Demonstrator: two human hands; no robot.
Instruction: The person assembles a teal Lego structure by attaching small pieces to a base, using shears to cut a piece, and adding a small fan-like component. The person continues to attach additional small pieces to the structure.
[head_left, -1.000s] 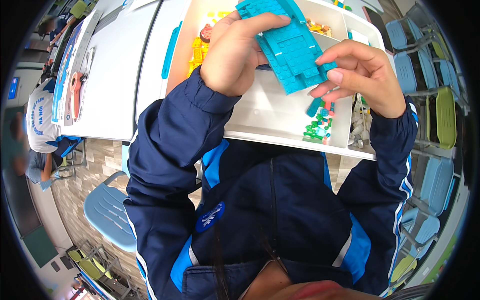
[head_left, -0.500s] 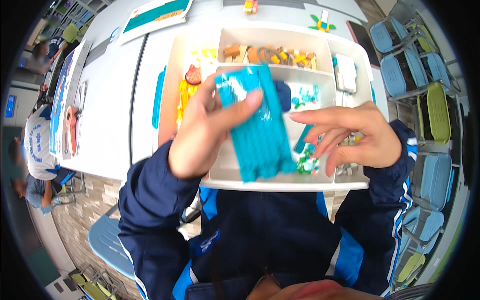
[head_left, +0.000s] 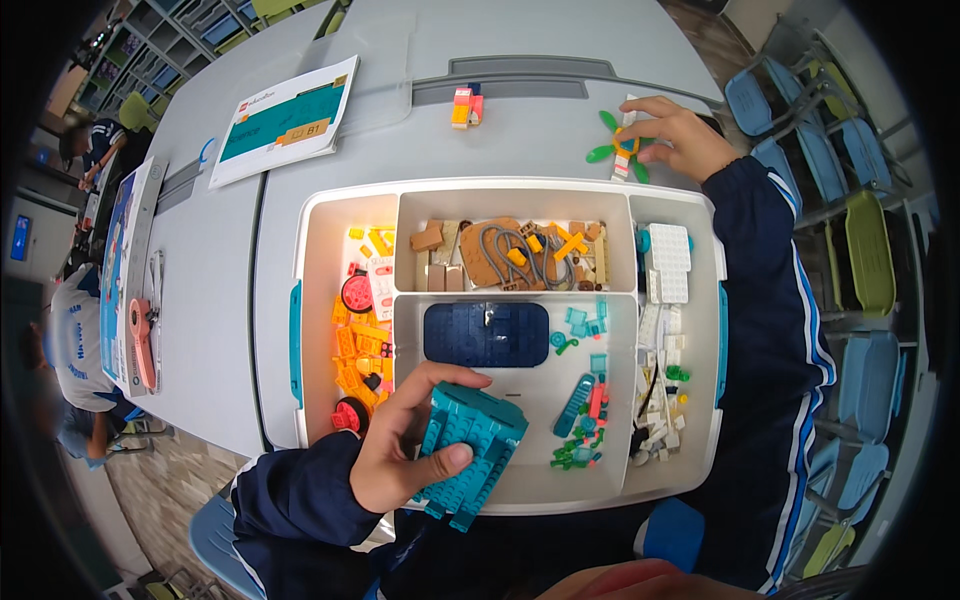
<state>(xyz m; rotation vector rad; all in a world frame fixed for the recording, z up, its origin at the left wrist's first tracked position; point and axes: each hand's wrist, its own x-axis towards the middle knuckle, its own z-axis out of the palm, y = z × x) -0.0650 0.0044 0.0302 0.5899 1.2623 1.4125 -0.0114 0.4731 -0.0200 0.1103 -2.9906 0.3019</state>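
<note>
My left hand (head_left: 405, 450) grips a teal brick-built block (head_left: 472, 450) over the near edge of a white sorting tray (head_left: 510, 188). My right hand (head_left: 672, 135) reaches past the tray's far right corner and pinches a small model with green leaf-shaped pieces (head_left: 622, 148) on the grey table. The tray's compartments hold yellow and orange bricks (head_left: 360, 335) at the left, brown pieces and a grey cable (head_left: 510, 255) at the back, a dark blue plate (head_left: 485, 333) in the middle, and white pieces (head_left: 665, 270) at the right.
A small pink and orange brick stack (head_left: 465, 105) stands beyond the tray. An instruction booklet (head_left: 285, 120) lies at the far left of the grey table (head_left: 215, 280). Another person (head_left: 75, 350) sits at the left. Blue and green chairs (head_left: 850, 250) line the right side.
My left hand lowered the teal block from in front of the camera down to the tray's near edge. My right hand left the block and reached out to the green-leaved model.
</note>
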